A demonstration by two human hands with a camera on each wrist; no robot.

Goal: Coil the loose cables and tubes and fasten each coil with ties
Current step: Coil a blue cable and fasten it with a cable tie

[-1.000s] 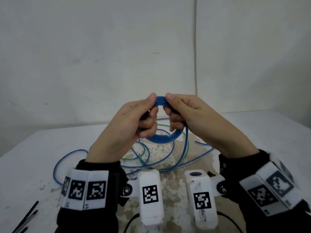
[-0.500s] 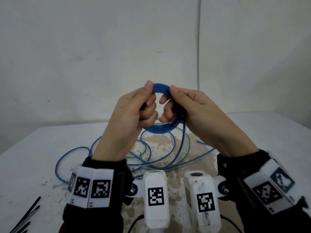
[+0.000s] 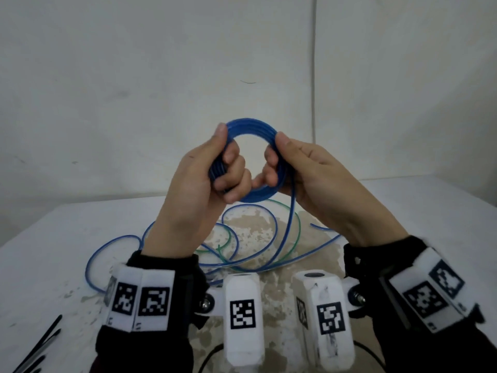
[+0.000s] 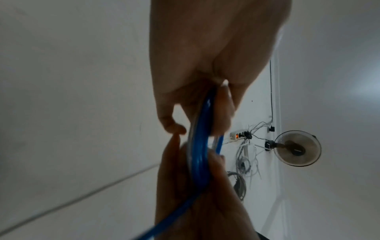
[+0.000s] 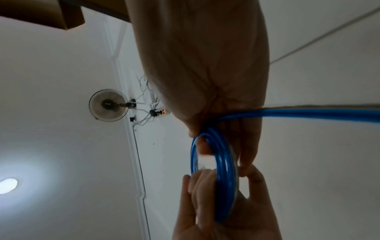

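Observation:
A small coil of blue tube (image 3: 251, 126) is held up in the air above the table, between both hands. My left hand (image 3: 215, 168) grips the coil's left side with thumb on top and fingers curled through the ring. My right hand (image 3: 279, 162) pinches the right side. A loose strand of the blue tube (image 3: 290, 211) hangs from the right hand down to more blue loops (image 3: 113, 246) lying on the table. The wrist views show the coil (image 4: 200, 154) (image 5: 224, 170) edge-on between the fingers of both hands. A thin green tube (image 3: 297, 232) lies among the blue loops.
The white table (image 3: 53, 238) has a worn brownish patch (image 3: 250, 230) under the tubes. Black ties (image 3: 45, 343) lie at the front left corner. A white wall stands close behind the table. A wall fan (image 4: 297, 148) and a power strip (image 4: 237, 135) appear in the wrist views.
Both hands have raised the blue coil higher and moved apart along it, so the ring now shows open between them. The trailing strand has been drawn up off the table.

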